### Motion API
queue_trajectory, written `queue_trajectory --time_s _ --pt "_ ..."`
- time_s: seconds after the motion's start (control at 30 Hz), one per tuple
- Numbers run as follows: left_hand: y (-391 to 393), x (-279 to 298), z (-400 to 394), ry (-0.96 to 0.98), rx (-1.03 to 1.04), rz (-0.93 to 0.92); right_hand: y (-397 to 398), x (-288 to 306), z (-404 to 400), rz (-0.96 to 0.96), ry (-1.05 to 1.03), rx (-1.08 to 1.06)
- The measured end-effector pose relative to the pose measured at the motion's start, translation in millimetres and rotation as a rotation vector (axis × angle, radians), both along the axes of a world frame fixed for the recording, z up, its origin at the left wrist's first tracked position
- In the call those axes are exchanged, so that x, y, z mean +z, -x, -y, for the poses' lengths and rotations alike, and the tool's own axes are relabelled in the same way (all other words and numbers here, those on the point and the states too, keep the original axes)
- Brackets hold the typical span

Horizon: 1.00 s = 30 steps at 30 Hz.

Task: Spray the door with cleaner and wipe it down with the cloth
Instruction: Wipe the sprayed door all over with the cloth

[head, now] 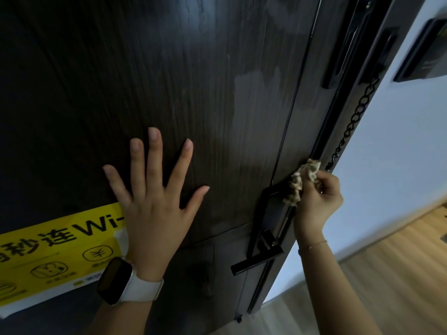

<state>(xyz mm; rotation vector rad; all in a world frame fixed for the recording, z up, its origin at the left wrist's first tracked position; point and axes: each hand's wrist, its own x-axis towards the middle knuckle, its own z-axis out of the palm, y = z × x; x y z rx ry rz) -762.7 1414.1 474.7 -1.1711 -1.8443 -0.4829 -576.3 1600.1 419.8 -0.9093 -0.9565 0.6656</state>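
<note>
1. The left hand (pixel 154 204) lies flat on the dark door (pixel 193 81), fingers spread straight, holding nothing.
2. The right hand (pixel 316 201) pinches a bunched cloth (pixel 302 182) in curled fingers, pressing it against the door's lock-side edge just above the black handle (pixel 261 247).
3. That edge runs up and away from the cloth, so the right hand is nearer; its likely path follows this long axis.

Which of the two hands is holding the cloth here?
The right hand, at the door's edge by the black lock hardware, pinches the bunched cloth. The left hand, wearing a watch, lies flat and spread on the panel.
</note>
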Motion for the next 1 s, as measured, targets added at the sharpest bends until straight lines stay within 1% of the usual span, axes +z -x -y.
queue_trajectory --time_s 0.07,0.13,0.2,0.27,0.3,0.33,0.37,0.47,0.5,0.57,0.67,0.73,0.8,0.87,0.93,1.0 --pt "-0.1 -1.0 -0.5 -0.007 0.004 -0.001 7.7 0.5 5.6 -0.001 -0.017 -0.019" --pt "-0.1 -1.7 -0.5 -0.010 0.008 -0.005 25.8 3.3 24.5 0.059 -0.095 -0.036" --pt "0.3 -1.5 -0.6 -0.009 0.005 -0.008 41.9 2.3 44.8 0.184 -0.247 -0.007" --pt "0.8 -1.0 -0.7 -0.007 0.003 -0.007 45.7 -3.0 54.7 0.346 -0.426 0.069" --pt "0.7 -1.2 -0.5 -0.005 0.004 -0.008 42.1 -3.5 52.9 0.412 -0.482 0.094" --pt "0.6 -1.5 -0.3 -0.003 0.006 -0.011 36.6 -2.0 46.3 0.443 -0.492 0.085" --pt "0.4 -1.6 -0.1 -0.001 0.007 -0.014 30.7 3.2 37.5 0.424 -0.456 0.046" --pt "0.2 -0.8 -0.1 0.001 0.010 -0.012 18.8 33.4 7.9 0.176 -0.256 -0.110" --pt "0.1 -0.5 -0.2 0.002 0.010 -0.009 20.8 40.1 5.3 0.128 -0.233 -0.140" --pt "-0.1 -0.9 -0.2 0.000 0.007 -0.006 33.2 39.8 16.5 0.146 -0.281 -0.146" --pt "0.4 -0.9 0.0 -0.001 0.005 -0.013 50.0 13.8 45.9 0.332 -0.475 -0.013" --pt "0.3 -0.4 0.2 0.007 0.005 -0.013 45.5 9.8 44.8 0.390 -0.519 0.052" --pt "0.3 -0.1 0.1 0.009 0.009 -0.012 35.6 28.9 32.0 0.314 -0.459 0.015" --pt "0.0 -0.2 0.4 0.008 0.011 -0.012 26.4 61.2 14.8 0.219 -0.405 -0.079" --pt "-0.1 -0.7 0.6 0.004 0.008 -0.013 21.5 86.2 -0.5 0.187 -0.436 -0.140" --pt "0.2 -1.2 0.7 -0.002 0.012 -0.020 21.2 88.9 -7.9 0.209 -0.485 -0.163"
